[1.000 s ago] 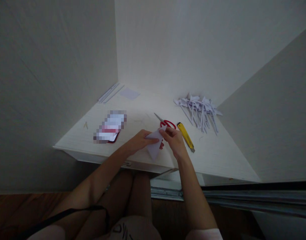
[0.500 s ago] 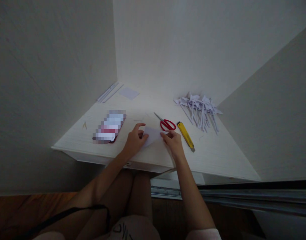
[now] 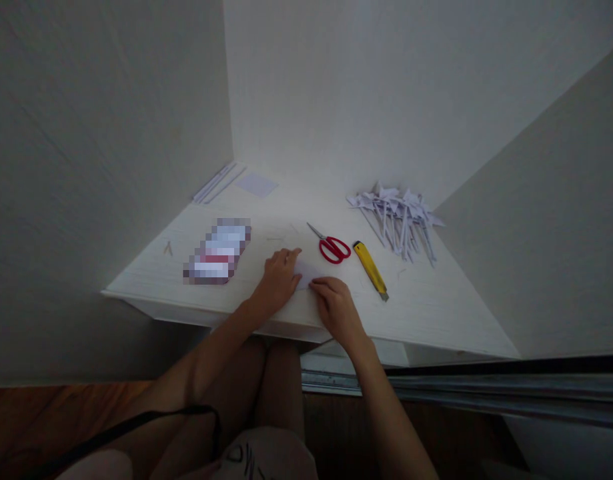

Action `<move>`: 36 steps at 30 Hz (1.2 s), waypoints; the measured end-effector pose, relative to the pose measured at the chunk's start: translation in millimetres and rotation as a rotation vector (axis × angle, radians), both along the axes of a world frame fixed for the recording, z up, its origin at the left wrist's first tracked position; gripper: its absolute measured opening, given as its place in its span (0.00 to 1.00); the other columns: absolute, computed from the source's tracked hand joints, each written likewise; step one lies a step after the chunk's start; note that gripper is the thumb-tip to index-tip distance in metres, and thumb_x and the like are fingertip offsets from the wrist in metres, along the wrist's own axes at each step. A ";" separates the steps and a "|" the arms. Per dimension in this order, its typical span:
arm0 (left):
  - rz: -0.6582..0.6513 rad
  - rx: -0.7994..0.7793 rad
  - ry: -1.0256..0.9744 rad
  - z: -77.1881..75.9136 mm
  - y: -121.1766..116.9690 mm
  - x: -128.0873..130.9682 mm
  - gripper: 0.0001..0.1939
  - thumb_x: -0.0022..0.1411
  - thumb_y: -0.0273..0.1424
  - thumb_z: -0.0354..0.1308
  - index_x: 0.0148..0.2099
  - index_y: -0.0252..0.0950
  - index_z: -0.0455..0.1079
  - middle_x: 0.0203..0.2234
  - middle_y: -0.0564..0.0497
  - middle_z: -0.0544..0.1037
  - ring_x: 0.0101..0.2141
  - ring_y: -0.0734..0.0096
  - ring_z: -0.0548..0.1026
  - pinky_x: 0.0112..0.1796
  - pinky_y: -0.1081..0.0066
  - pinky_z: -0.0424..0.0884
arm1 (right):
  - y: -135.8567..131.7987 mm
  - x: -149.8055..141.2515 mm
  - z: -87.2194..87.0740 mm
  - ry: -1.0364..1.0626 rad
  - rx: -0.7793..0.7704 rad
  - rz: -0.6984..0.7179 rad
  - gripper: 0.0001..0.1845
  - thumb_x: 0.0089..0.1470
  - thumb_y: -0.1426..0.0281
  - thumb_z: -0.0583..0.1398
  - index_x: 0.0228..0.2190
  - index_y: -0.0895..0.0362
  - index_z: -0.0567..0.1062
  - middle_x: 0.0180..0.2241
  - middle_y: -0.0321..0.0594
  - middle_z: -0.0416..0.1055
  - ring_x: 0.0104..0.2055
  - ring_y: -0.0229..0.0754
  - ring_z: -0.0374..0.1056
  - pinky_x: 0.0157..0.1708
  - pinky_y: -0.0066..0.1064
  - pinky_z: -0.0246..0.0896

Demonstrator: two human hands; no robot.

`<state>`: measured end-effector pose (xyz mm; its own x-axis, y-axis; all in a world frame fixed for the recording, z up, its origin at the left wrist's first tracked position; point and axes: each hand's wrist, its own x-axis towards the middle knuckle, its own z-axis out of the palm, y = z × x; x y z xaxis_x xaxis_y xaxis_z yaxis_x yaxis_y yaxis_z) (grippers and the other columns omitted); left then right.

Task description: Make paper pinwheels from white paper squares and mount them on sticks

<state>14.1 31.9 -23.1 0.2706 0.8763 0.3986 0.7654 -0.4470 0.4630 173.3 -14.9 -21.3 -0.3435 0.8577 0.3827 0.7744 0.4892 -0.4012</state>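
Though phone screen [image 3: 219,252] is blurred, open left hand [image 3: 281,275] touches paper [image 3: 305,273], right hand [image 3: 335,303] pinches.

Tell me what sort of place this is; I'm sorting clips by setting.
Probably a small craft spot at a desk, perhaps at home: red-handled scissors and a yellow cutter lie on the white desktop, near a pile of folded paper pieces.

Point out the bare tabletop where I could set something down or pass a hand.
The tabletop is bare right of the yellow cutter, nearer than the paper pile, bar a tiny scrap, and at the back between that pile and the flat sheet. Crowded: around the left hand, right hand and small paper, with scissors just beyond.
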 end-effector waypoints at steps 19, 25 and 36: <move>-0.049 0.154 0.432 -24.4 -85.6 -11.4 0.39 0.58 0.48 0.47 0.57 0.15 0.53 0.55 0.28 0.58 0.56 0.50 0.58 0.55 0.57 0.56 | -9.8 -5.7 -8.4 -0.065 0.004 -0.062 0.28 0.43 0.86 0.45 0.45 0.63 0.70 0.46 0.47 0.68 0.52 0.42 0.61 0.59 0.43 0.46; -0.073 0.154 0.437 -9.3 -97.6 -52.8 0.30 0.62 0.41 0.43 0.54 0.17 0.58 0.50 0.30 0.66 0.52 0.55 0.64 0.54 0.58 0.58 | -10.3 -7.1 -9.4 -0.060 0.026 -0.067 0.27 0.43 0.86 0.46 0.44 0.65 0.71 0.45 0.48 0.68 0.51 0.43 0.61 0.59 0.42 0.47; -0.096 0.101 0.183 -9.7 -73.9 35.1 0.31 0.64 0.41 0.39 0.56 0.17 0.54 0.53 0.28 0.62 0.55 0.55 0.60 0.52 0.57 0.61 | -12.7 -10.5 -10.9 -0.020 0.024 -0.057 0.21 0.50 0.80 0.49 0.45 0.61 0.69 0.44 0.48 0.68 0.47 0.43 0.62 0.51 0.38 0.58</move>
